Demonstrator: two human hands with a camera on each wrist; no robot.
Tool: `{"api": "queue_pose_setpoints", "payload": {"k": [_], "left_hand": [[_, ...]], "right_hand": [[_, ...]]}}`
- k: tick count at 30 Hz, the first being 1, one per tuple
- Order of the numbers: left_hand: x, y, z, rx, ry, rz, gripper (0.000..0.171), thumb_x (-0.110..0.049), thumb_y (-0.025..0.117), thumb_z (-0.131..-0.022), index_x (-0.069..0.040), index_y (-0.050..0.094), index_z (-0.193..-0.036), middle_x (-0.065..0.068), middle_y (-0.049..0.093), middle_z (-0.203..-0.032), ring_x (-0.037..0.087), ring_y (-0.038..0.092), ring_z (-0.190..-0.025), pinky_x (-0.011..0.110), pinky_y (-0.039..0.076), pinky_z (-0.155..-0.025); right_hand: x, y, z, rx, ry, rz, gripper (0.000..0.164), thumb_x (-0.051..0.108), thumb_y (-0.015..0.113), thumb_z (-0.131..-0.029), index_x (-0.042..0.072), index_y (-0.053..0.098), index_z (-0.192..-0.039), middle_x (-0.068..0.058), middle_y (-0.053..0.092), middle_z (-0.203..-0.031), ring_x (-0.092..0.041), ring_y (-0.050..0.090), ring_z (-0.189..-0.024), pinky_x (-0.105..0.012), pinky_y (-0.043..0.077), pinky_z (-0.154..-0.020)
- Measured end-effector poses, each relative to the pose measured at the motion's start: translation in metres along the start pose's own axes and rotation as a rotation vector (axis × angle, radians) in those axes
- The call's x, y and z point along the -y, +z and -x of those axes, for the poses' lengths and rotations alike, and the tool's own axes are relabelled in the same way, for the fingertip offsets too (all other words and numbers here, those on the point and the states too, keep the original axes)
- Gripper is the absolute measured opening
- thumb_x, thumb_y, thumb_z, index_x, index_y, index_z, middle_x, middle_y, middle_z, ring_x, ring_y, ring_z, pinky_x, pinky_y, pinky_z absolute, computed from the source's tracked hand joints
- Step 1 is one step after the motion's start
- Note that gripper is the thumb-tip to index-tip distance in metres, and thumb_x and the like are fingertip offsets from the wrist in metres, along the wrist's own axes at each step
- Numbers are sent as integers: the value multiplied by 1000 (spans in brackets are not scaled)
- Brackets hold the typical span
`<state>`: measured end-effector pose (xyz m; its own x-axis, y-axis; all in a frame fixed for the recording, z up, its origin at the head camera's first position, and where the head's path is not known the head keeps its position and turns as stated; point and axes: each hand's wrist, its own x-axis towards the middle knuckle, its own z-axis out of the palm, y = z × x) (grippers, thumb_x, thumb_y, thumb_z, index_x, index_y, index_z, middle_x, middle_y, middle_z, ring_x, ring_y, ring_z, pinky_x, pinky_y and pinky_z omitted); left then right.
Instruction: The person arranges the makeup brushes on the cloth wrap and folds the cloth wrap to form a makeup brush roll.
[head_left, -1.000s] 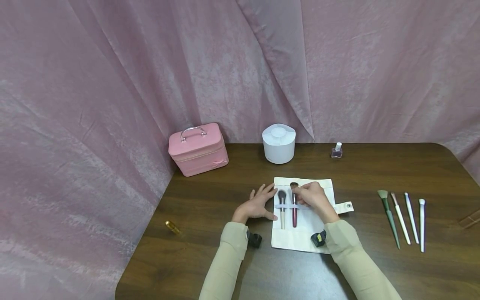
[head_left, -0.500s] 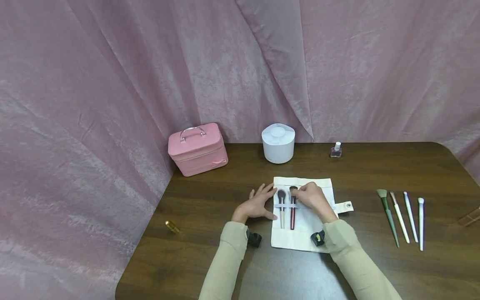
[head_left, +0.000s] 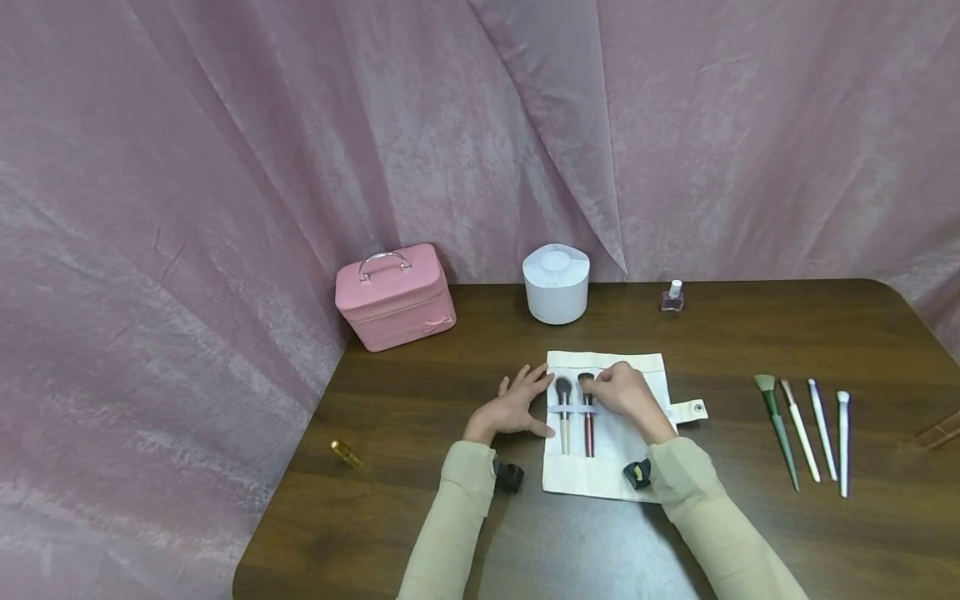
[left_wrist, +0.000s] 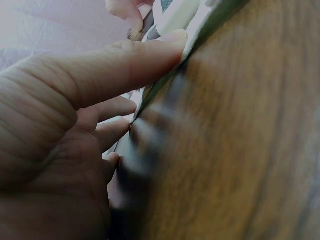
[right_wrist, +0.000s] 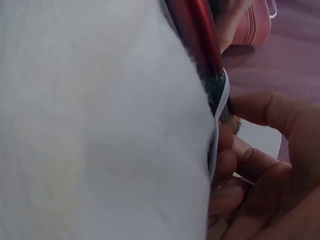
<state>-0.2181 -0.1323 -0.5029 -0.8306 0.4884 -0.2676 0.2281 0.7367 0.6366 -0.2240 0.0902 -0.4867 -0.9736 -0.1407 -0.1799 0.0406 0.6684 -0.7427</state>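
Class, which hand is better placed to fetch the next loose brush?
Likely the right hand: the four loose brushes lie on its side of the white fabric roll, while the left hand presses the roll's opposite edge flat.

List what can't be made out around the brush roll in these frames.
- Right hand fingertips on the red brush: head view too small; right wrist view blurred, so grip unclear.
- Cloth roll right part: hidden under the hand.
- Left hand: left wrist view blurred.
- Nail polish bottle label: too small.
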Motion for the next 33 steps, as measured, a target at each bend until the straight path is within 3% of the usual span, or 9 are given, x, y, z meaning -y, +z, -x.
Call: {"api": "queue_pose_setpoints", "payload": {"k": [11, 20, 24, 27, 30, 33], "left_hand": [[1, 1, -2, 9, -9, 3, 95, -20, 85, -83, -12, 31, -160, -1, 10, -170, 24, -3, -155, 53, -4, -121], [0, 0, -4, 4, -10, -4, 95, -21, 86, -82, -13, 31, -160, -2, 10, -170, 24, -3, -155, 54, -4, -121], [0, 0, -3, 2, -9, -6, 96, -20, 86, -82, -13, 31, -160, -2, 9, -170, 24, -3, -155, 54, -4, -121], [0, 0, -2, 2, -11, -5, 96, -21, 86, -82, -12, 31, -160, -2, 10, -170, 24, -2, -155, 54, -4, -120], [0, 0, -2, 4, -14, 1, 96, -21, 87, -82, -12, 31, -160, -2, 10, -170, 24, -2, -155, 54, -4, -121], [1, 0, -2, 7, -18, 1, 96, -21, 87, -82, -13, 31, -160, -2, 10, -170, 23, -2, -155, 53, -4, -121]], "right_hand": [[5, -1, 5, 44, 21, 57, 48, 24, 69, -86, 18, 46, -45, 8, 34, -45, -9, 32, -45, -25, 27, -47], [7, -4, 6, 59, -4, 104, 51, 26, 68, -91, 18, 46, -45, 8, 32, -45, -8, 30, -45, -24, 24, -46], [9, -8, 9, 67, -6, 114, 42, 28, 66, -94, 10, 61, -56, 4, 41, -50, -12, 38, -50, -27, 30, -49], [9, -13, 12, 41, -26, 108, 32, 27, 65, -95, 1, 74, -78, -4, 59, -65, -19, 52, -63, -31, 40, -57], [7, -20, 14, -15, -64, 91, 29, 24, 65, -95, -3, 76, -93, -12, 70, -83, -26, 60, -77, -37, 46, -66], [3, -28, 15, -75, -102, 56, 27, 21, 64, -94, -3, 76, -96, -15, 73, -91, -29, 61, -82, -39, 47, -71]]}}
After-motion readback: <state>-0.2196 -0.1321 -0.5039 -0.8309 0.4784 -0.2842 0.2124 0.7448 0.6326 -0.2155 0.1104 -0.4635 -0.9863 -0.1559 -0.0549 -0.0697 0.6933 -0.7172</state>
